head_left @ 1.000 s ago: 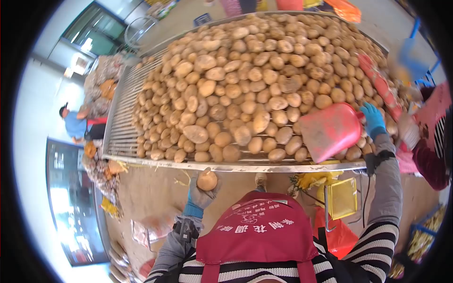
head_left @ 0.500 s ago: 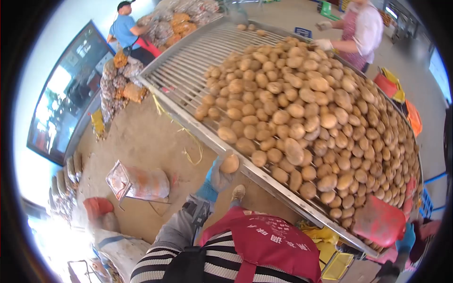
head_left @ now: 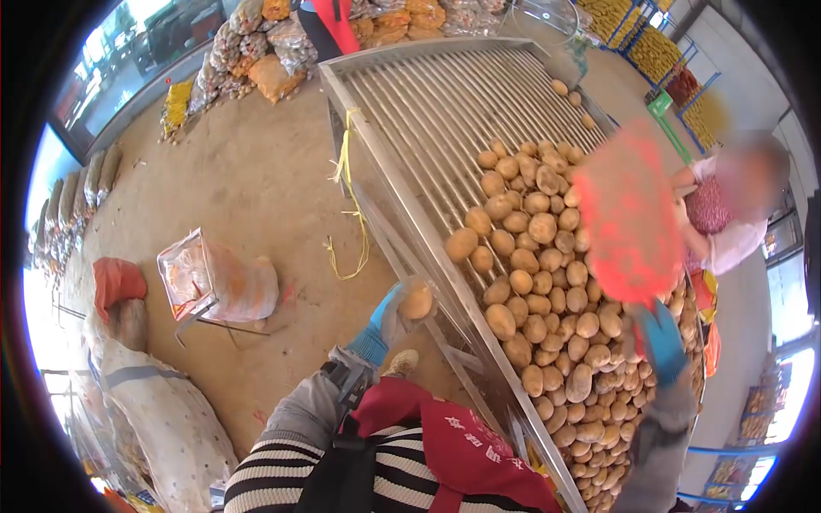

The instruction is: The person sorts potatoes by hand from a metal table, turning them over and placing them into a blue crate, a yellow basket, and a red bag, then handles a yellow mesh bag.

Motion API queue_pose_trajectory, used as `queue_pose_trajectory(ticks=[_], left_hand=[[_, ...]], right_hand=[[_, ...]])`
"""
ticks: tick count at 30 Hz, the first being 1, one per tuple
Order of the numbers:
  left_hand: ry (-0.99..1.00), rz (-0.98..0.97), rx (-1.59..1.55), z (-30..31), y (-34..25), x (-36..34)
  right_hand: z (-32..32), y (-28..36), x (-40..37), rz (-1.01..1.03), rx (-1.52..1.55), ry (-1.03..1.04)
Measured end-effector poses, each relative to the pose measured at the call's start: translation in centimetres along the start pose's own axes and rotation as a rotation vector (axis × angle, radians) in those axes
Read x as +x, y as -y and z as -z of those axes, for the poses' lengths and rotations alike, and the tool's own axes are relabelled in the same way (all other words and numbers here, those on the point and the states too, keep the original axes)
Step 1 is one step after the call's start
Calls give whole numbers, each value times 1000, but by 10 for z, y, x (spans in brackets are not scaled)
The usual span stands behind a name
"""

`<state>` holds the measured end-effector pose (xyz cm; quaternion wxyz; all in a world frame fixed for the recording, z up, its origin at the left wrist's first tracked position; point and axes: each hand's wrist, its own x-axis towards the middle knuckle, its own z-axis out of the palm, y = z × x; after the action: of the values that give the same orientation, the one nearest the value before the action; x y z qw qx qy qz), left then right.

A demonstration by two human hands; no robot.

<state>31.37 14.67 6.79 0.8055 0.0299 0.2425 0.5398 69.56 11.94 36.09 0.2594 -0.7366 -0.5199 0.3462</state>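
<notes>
My left hand [head_left: 389, 318], in a grey and blue glove, holds one potato [head_left: 417, 301] just off the near edge of the metal sorting table [head_left: 402, 128]. My right hand [head_left: 657, 340], in a blue glove, grips the handle of a red plastic scoop [head_left: 626, 218] raised above the heap of potatoes [head_left: 547, 282] on the table's bars. The scoop is blurred. I cannot see whether anything lies in it.
A mesh bag on a metal frame [head_left: 218, 282] stands on the dirt floor to my left, with filled sacks [head_left: 162, 419] nearer me. Bagged produce [head_left: 274, 51] is piled beyond the table. A person in pink [head_left: 727, 214] works at the table's far side.
My view has swung left. The right hand has lifted the red scoop from the potato pile into the air. The left hand still holds the same potato.
</notes>
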Motion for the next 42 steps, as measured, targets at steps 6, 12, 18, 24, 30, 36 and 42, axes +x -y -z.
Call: queue_pose_trajectory(ticks=[6,12,18,24,30,36,42], left_hand=[[-124,-197,-10,66,-29,-51],[-294,-383,-76,133,-54,-125],[-425,-543,-259,150,-56,-166],[-391,-553,-313,135,-53,-154],[-378,-518,-284,120,-57,-138],[-360,-488,-246,124,-60,-127],[-379,-475,-275,115,-59,-109]], right_hand=[[-137,88,122,279,-491,330],[-198,156,145,452,-1089,457],[-243,237,147,501,-1447,634],[-292,268,163,694,-1444,563],[-247,290,176,691,-1090,505],[-189,272,200,472,-559,476],[-203,229,235,497,-402,494]])
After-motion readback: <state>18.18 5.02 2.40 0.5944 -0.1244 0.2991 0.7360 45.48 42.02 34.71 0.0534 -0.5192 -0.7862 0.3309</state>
